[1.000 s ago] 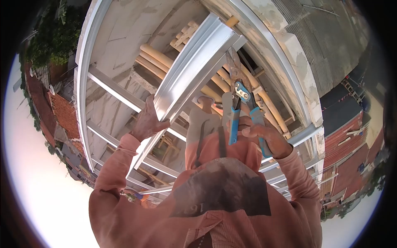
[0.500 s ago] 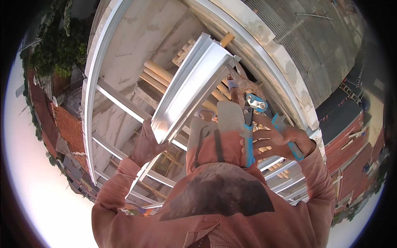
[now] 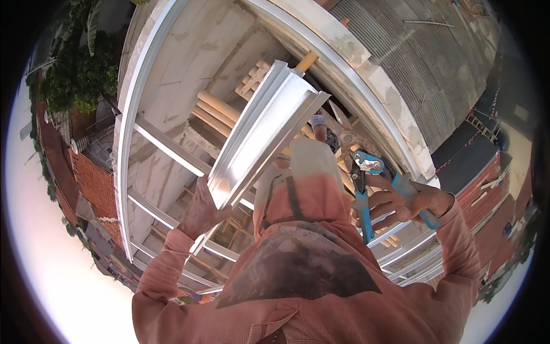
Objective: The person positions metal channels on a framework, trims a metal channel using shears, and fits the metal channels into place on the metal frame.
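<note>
one left hand point(image 3: 201, 211) and one right hand point(image 3: 404, 202) seen, one pair of snips point(image 3: 366, 163) counted, two blue handles point(image 3: 364, 215) shown, one long metal channel point(image 3: 260, 129) seen, several wooden poles point(image 3: 217, 109) partly hidden

In the middle, the metal channel point(image 3: 264, 140) lies aslant, with its near end in the left hand point(image 3: 200, 209), and the snips point(image 3: 366, 166) are to the right of it, in the right hand point(image 3: 401, 203). To the left of the channel are the poles point(image 3: 217, 112), and farther left is one long beam point(image 3: 130, 114). Another long beam point(image 3: 366, 94) passes on the far right, between the channel and the roof sheets point(image 3: 421, 69); the trees point(image 3: 83, 71) stand at far left.
</note>
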`<state>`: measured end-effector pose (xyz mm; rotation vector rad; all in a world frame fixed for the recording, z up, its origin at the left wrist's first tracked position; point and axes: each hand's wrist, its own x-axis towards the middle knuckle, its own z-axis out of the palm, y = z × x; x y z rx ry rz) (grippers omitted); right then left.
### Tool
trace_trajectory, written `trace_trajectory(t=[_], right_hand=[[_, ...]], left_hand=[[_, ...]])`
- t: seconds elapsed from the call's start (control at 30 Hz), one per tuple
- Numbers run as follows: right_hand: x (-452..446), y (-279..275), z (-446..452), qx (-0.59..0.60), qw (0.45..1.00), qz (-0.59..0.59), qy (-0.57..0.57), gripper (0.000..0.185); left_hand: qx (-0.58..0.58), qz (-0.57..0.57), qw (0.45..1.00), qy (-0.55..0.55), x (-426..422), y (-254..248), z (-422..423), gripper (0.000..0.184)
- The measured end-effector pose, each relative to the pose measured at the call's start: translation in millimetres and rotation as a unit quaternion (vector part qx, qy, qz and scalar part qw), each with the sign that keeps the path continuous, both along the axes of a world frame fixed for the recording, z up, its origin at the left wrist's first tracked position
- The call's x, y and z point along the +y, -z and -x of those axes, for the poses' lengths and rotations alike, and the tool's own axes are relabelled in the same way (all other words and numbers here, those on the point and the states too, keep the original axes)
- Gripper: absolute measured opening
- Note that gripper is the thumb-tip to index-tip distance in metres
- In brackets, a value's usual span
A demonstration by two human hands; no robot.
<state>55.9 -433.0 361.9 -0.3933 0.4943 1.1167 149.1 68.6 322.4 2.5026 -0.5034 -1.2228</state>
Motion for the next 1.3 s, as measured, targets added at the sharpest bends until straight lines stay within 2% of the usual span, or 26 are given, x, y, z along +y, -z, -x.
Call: trace_trajectory(t=[0.1, 0.2, 0.3, 0.4, 0.5, 0.57, 0.63, 0.7, 0.8, 0.9, 0.97, 1.03, 1.17, 1.3], right_hand=[[7.9, 3.1, -2.9, -0.019, 0.999, -0.033, 0.002, 0.093], [10.4, -6.9, -10.8, -0.015, 1.0, -0.01, -0.017, 0.091], [15.3, -2.5, -1.6, 0.006, 1.0, 0.025, 0.003, 0.097], [12.9, -7.9, -1.4, 0.016, 0.999, 0.039, 0.013, 0.09], [10.8, -9.8, -0.7, 0.011, 0.998, 0.052, 0.017, 0.088], [11.4, -6.0, 0.7, 0.004, 0.999, 0.043, 0.023, 0.09], [11.0, 0.0, 7.3, 0.005, 0.997, 0.062, 0.037, 0.083], [9.7, 6.3, 15.4, 0.016, 0.992, 0.113, 0.054, 0.066], [6.7, 16.7, 14.1, -0.014, 0.987, 0.162, 0.007, 0.088], [14.6, -5.8, -8.1, -0.02, 0.986, 0.166, -0.012, 0.087], [30.4, -10.3, -6.8, -0.025, 0.978, 0.208, 0.004, 0.063], [46.0, -20.2, -11.3, -0.021, 0.968, 0.25, 0.015, 0.046], [68.5, -18.6, -9.3, -0.022, 0.949, 0.307, 0.074, 0.047], [98.5, 17.3, 13.4, -0.011, 0.947, 0.289, 0.141, 0.048]], left_hand=[[0.012, -0.023, 0.999, -0.034, -7.7, -8.1, -1.2, 0.1], [-0.01, -0.004, 1.0, -0.018, -12.5, -10.2, 1.1, 0.09], [-0.027, -0.005, 1.0, -0.007, -9.0, -7.9, 6.1, 0.089], [0.007, -0.033, 0.999, -0.031, -9.9, -8.2, 7.8, 0.102], [0.022, -0.066, 0.997, -0.043, -21.5, -13.9, 8.3, 0.105], [-0.028, -0.042, 0.999, -0.014, -19.6, -11.7, 13.3, 0.096], [-0.047, -0.022, 0.999, 0.0, -21.4, -10.7, 16.1, 0.091], [-0.037, -0.009, 0.999, -0.005, -21.7, -14.1, 15.9, 0.09], [0.04, 0.024, 0.995, -0.086, -15.0, -12.0, 14.4, 0.099], [-0.012, 0.036, 0.999, -0.021, -5.2, -3.5, 16.2, 0.099], [0.004, 0.03, 0.999, -0.031, -8.0, -1.9, 14.6, 0.099], [-0.002, 0.032, 0.999, -0.024, -10.3, 1.0, 11.5, 0.1], [-0.049, 0.06, 0.997, -0.002, -6.5, 25.9, 14.0, 0.105], [-0.031, 0.064, 0.997, -0.003, -17.1, 29.8, 12.2, 0.108]])
